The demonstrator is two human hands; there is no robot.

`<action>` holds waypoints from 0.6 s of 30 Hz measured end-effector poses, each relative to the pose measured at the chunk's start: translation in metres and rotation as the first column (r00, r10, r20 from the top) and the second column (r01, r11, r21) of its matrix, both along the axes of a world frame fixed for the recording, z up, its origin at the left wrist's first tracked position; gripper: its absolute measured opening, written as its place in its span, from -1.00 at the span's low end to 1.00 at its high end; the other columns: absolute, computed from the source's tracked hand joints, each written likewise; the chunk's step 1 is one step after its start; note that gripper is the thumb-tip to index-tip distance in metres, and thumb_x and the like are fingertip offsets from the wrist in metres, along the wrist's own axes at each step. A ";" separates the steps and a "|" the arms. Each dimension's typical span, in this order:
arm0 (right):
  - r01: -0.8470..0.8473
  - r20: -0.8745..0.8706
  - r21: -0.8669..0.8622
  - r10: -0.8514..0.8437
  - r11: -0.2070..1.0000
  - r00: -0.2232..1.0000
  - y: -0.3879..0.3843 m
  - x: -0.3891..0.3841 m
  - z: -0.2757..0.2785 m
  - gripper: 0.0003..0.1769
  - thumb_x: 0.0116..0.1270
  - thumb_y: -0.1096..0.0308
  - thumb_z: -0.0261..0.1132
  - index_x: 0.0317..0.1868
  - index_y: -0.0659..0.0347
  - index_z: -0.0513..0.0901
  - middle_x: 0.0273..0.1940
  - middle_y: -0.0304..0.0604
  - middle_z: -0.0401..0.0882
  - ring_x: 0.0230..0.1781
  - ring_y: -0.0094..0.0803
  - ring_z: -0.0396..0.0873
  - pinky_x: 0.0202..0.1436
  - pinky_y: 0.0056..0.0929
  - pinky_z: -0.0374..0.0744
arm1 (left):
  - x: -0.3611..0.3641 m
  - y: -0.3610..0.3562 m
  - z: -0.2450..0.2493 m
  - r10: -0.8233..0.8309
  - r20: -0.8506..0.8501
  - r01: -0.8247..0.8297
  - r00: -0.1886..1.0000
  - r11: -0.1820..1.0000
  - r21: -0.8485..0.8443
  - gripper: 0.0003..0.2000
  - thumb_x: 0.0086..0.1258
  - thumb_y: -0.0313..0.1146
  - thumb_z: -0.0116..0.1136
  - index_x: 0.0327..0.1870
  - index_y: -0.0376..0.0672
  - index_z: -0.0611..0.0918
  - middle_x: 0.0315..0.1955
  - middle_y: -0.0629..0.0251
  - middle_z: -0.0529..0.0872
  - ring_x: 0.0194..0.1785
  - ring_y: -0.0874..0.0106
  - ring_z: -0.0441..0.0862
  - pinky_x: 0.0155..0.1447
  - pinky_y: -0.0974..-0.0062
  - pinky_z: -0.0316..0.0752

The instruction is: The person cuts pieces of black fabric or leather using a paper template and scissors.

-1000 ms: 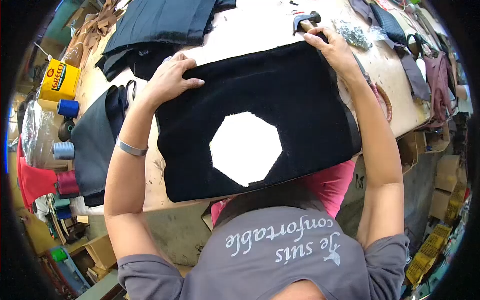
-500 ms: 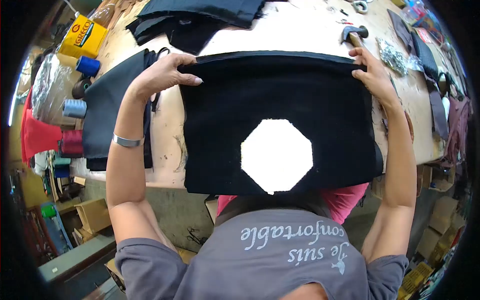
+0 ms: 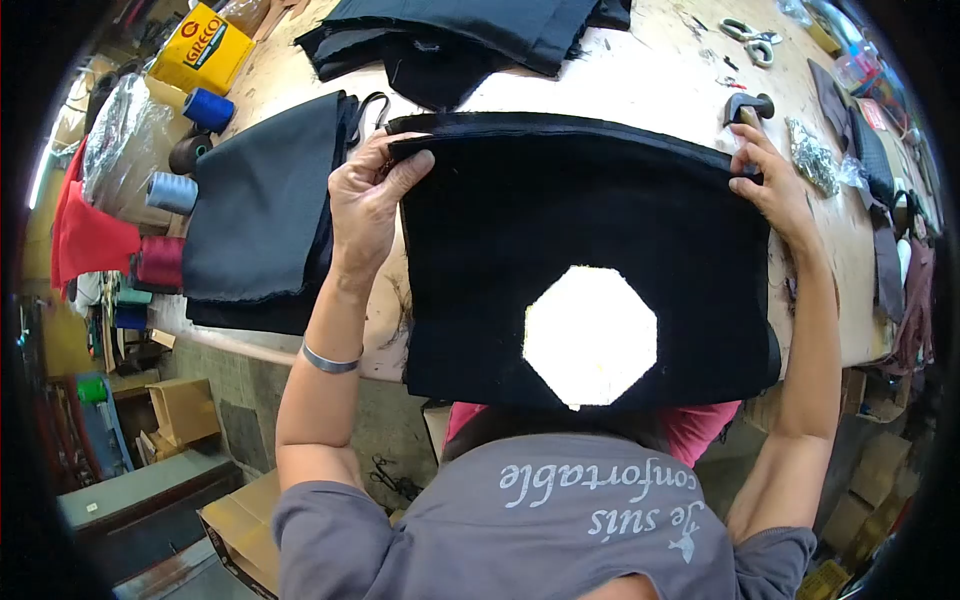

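Note:
A black piece of fabric [image 3: 480, 270], in stacked or folded layers, lies across the near part of the table and reaches over its front edge. On it, close to my body, is a white octagonal piece [image 3: 590, 338]. My left hand [image 3: 372, 195] pinches the far left corner, thumb on top and fingers at the edge beneath. At the far right corner, my right hand [image 3: 765, 180] grips the fabric between thumb and fingers. Just beyond that hand lies a hammer [image 3: 748, 106].
Dark folded fabric [image 3: 265, 200] lies left of my left arm, with thread spools [image 3: 172, 193] beside it. More black cloth [image 3: 470, 40] is at the back. Scissors [image 3: 752, 42] and a bag of small metal pieces [image 3: 812, 157] lie at right; a yellow can [image 3: 203, 50] stands far left.
The view has shifted, so the table things sit further right. My left hand has turned and closed more firmly on the corner, whose far edge is now lifted and folded a little.

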State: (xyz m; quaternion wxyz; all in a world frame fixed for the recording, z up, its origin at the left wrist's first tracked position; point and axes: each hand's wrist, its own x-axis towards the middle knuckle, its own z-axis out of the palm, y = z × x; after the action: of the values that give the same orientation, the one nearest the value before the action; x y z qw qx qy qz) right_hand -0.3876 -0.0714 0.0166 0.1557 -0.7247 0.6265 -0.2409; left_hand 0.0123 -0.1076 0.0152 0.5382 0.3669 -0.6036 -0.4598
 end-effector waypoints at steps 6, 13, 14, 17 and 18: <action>0.000 0.088 0.311 -0.029 0.950 0.996 0.002 -0.003 0.021 -0.81 -0.08 0.49 0.27 -0.41 0.23 0.45 -0.49 -0.35 0.35 -0.39 -0.56 0.32 -0.27 -0.58 0.33 | -0.010 0.026 0.021 0.200 0.135 -0.157 0.970 0.948 -0.279 -0.84 0.05 -0.61 0.27 -0.32 -0.22 0.65 -0.51 0.54 0.42 -0.44 0.70 0.30 -0.35 0.77 0.22; 0.047 0.209 0.165 -0.082 0.985 0.974 0.028 -0.002 0.023 -0.86 0.02 0.48 0.22 -0.43 0.29 0.40 -0.51 -0.34 0.31 -0.43 -0.60 0.30 -0.31 -0.63 0.32 | -0.014 0.020 -0.008 0.121 -0.268 -0.092 0.956 0.989 0.120 -0.83 0.08 -0.62 0.25 -0.33 -0.19 0.57 -0.41 0.43 0.60 -0.34 0.67 0.52 -0.19 0.75 0.47; 0.054 0.248 0.169 -0.095 0.984 0.964 0.030 -0.006 0.017 -0.86 0.02 0.49 0.22 -0.42 0.28 0.40 -0.51 -0.34 0.31 -0.43 -0.61 0.29 -0.31 -0.63 0.31 | -0.012 0.019 -0.012 0.095 -0.235 -0.057 0.967 0.985 0.163 -0.84 0.11 -0.58 0.24 -0.28 -0.20 0.57 -0.39 0.43 0.60 -0.31 0.67 0.51 -0.16 0.74 0.45; 0.076 0.312 0.195 -0.135 0.978 0.940 0.033 -0.008 0.010 -0.86 0.01 0.51 0.22 -0.42 0.28 0.40 -0.50 -0.35 0.32 -0.44 -0.61 0.27 -0.31 -0.63 0.31 | -0.013 0.020 -0.014 0.047 -0.145 0.001 0.988 0.949 0.315 -0.80 0.25 -0.43 0.15 -0.12 -0.23 0.58 -0.35 0.44 0.60 -0.27 0.68 0.46 -0.10 0.72 0.36; 0.084 0.317 0.193 -0.143 0.978 0.938 0.033 -0.007 0.009 -0.86 0.01 0.51 0.22 -0.42 0.28 0.41 -0.50 -0.34 0.32 -0.44 -0.60 0.28 -0.31 -0.63 0.31 | -0.013 0.018 -0.015 0.025 -0.162 0.029 0.986 0.947 0.319 -0.80 0.25 -0.42 0.15 -0.12 -0.24 0.58 -0.35 0.45 0.59 -0.28 0.69 0.46 -0.12 0.73 0.36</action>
State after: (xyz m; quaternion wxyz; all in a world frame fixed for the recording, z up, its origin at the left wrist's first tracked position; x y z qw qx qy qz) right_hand -0.3949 -0.0387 0.0259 0.3075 -0.6201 0.6515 -0.3106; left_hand -0.0003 -0.0896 0.0003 0.5188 0.4097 -0.4748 -0.5809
